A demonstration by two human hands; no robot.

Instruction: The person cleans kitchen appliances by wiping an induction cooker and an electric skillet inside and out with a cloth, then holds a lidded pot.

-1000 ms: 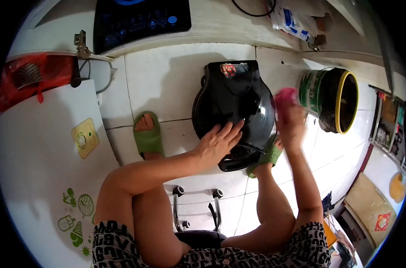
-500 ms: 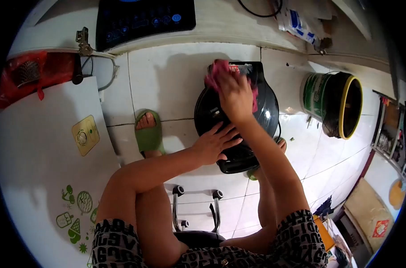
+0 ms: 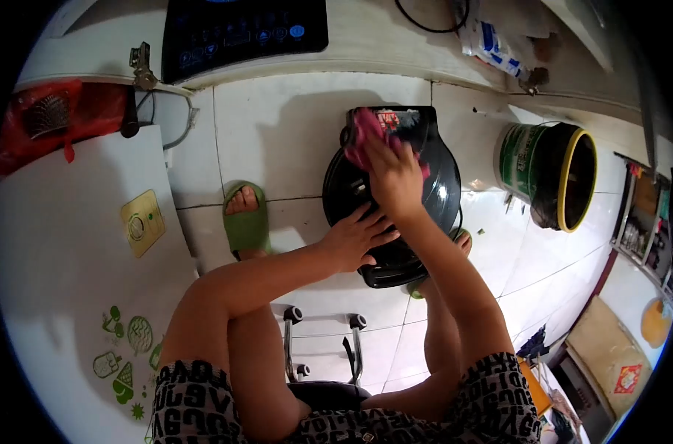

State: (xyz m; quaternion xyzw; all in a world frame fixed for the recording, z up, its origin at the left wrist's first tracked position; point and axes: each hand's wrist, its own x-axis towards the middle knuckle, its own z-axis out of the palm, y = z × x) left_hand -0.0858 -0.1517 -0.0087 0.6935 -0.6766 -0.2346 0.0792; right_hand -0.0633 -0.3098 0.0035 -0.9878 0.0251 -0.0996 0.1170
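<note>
A round, glossy black electric griddle (image 3: pixel 441 174) with its lid down sits on the floor between my feet. Its hinge end, bearing a red and white label, points away from me, and the handle end is nearest me. My right hand (image 3: pixel 397 180) presses a crumpled pink cloth (image 3: pixel 364 133) onto the lid close to the label, with the fingers bent over the cloth. Fingers spread, my left hand (image 3: pixel 357 238) rests on the near left part of the lid. Part of the label is hidden by the cloth.
A green bucket (image 3: pixel 520 159) with a black liner and yellow rim stands to the right. On the left is a white cabinet (image 3: pixel 70 244) with green stickers. A black induction cooktop (image 3: pixel 244 37) lies on the far counter. Chair casters (image 3: pixel 293 314) show below me.
My right hand has drawn the pink cloth slightly back toward me, uncovering more of the label. My left hand stays in place on the lid.
</note>
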